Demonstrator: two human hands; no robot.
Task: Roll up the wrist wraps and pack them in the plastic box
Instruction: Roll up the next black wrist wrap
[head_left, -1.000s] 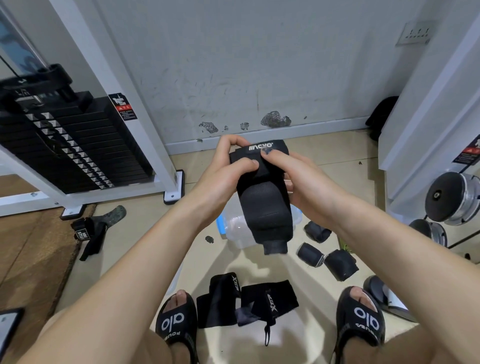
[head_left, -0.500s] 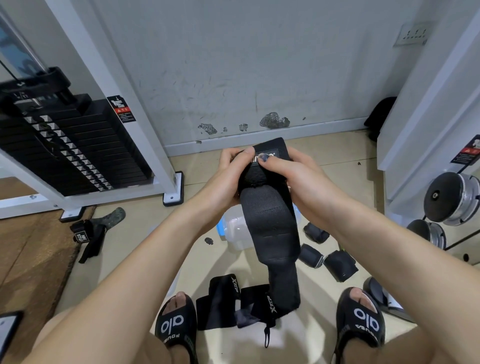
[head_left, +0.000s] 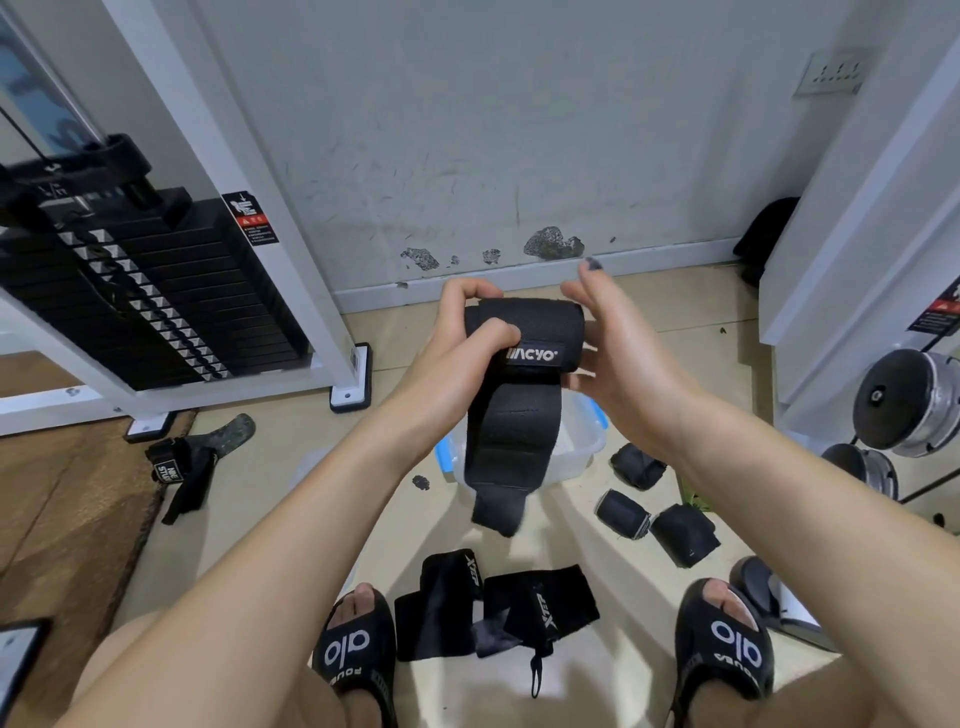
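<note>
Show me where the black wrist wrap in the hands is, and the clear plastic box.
black wrist wrap (head_left: 514, 436): head view, on its hanging flat part.
clear plastic box (head_left: 584, 441): head view, on its right wall.

- L hand (head_left: 457, 343): raised in front, fingers curled, thumb pinching the black wrap (head_left: 519, 405).
- R hand (head_left: 618, 358): beside it, palm inward, fingers straight & spread.
- Both forearms bare, reaching fwd.
</note>
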